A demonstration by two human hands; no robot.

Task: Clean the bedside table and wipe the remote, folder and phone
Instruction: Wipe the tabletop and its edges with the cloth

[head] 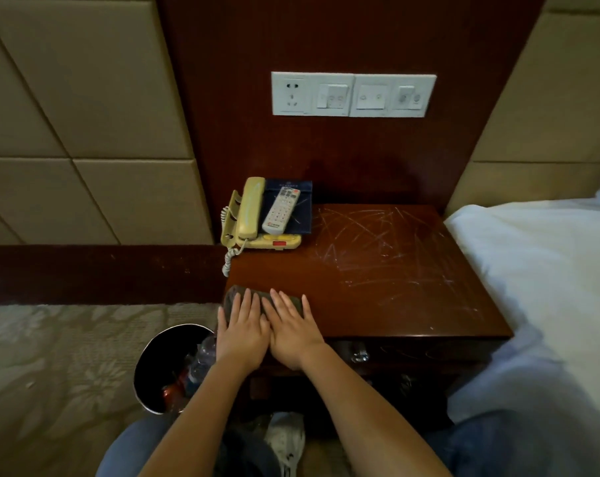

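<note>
A dark folded cloth (pixel 235 295) lies at the front left corner of the red-brown bedside table (pixel 388 270). My left hand (pixel 243 330) and my right hand (pixel 293 330) press flat on the cloth side by side, fingers straight. At the back left corner stands a cream corded phone (pixel 248 218). A dark blue folder (pixel 300 208) lies partly on the phone's base, and a white remote (pixel 280 211) rests on the folder. White scratch-like marks cover the table top.
A round bin (pixel 157 366) holding a plastic bottle and other litter stands on the carpet left of the table. A bed with white sheets (pixel 539 270) borders the table's right side. A white socket and switch panel (pixel 353 94) sits on the wooden wall behind.
</note>
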